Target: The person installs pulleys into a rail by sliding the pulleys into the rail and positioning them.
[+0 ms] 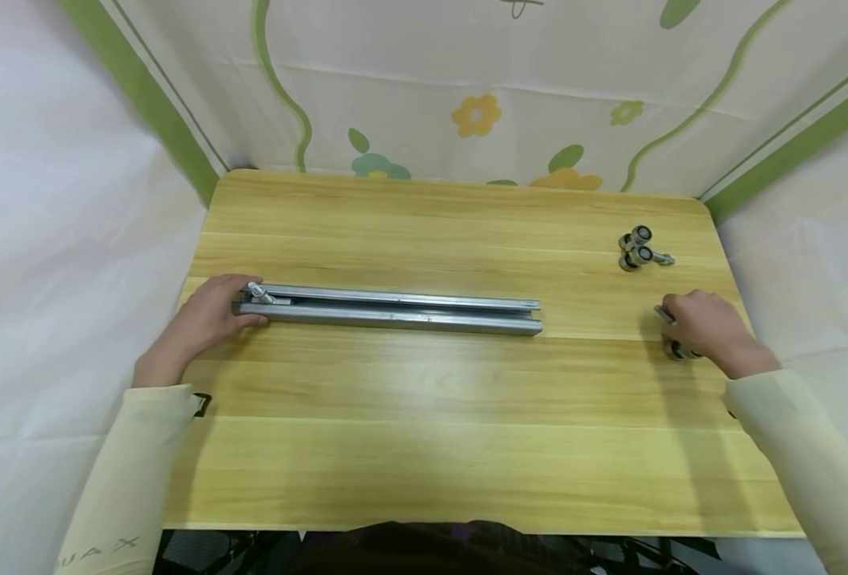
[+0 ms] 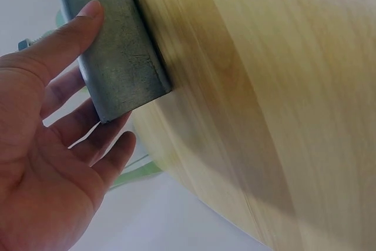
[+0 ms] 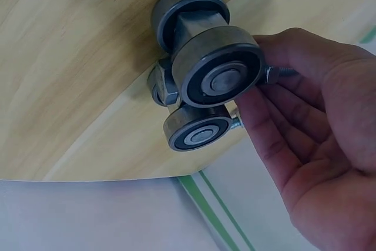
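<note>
My left hand (image 1: 215,311) grips the left end of a grey metal channel rail (image 1: 395,318), which lies across the table with its slot upward. A bolt (image 1: 259,293) sticks up out of the slot beside that hand. In the left wrist view the thumb presses the rail's flat side (image 2: 120,45), with fingers behind it. At the table's right side, my right hand (image 1: 707,327) holds a roller trolley (image 3: 217,66) with bearing wheels. Its threaded bolt (image 3: 285,72) sits between thumb and fingers. Another wheel (image 3: 202,130) and bolt show close beneath it, partly overlapped.
More roller trolleys (image 1: 636,249), with a bolt pointing right, lie near the back right of the wooden table (image 1: 424,447). White fabric with printed flowers (image 1: 477,116) rises behind the back edge, and plain white fabric borders the left and right sides.
</note>
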A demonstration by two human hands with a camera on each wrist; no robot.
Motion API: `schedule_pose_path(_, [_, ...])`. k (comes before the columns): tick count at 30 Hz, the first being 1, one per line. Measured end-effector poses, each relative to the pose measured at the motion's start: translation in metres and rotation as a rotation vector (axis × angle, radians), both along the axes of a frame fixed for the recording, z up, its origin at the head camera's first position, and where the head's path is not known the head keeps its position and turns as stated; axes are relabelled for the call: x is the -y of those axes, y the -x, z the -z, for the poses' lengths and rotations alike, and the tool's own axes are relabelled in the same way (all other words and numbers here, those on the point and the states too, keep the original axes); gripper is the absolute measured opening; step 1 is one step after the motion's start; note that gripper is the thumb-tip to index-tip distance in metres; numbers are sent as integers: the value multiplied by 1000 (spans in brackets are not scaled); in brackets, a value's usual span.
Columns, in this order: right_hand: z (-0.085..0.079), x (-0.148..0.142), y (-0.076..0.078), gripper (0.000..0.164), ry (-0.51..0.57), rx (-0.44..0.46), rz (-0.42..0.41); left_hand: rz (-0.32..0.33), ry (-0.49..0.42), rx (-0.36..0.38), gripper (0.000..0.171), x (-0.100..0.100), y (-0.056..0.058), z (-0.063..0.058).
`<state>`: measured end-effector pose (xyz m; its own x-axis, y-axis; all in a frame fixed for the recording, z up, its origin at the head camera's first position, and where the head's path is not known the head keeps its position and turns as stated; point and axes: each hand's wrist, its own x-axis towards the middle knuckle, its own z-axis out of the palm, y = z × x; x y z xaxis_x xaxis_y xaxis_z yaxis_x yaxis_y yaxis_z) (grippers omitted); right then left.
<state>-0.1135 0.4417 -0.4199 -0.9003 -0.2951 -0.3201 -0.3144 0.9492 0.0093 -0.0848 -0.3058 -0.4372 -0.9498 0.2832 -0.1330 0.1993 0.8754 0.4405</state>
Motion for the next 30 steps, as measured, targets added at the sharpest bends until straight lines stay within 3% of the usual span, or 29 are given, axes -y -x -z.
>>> schedule_pose_path(9, [-7,-13,-16,18,134,-84,108,-8,-9,-2,69,0,1,3])
schedule_pose_path(16, [-13,-22,-25,16,153,-119,121,-12,-15,-15,69,-2,1,2])
schedule_pose_path(23, [-19,-34,-32,9,123,-60,166,-9,-23,-11,69,-3,1,1])
schedule_pose_path(30, [-18,-41,-38,23,127,-24,192,-13,-24,-12,69,-1,1,1])
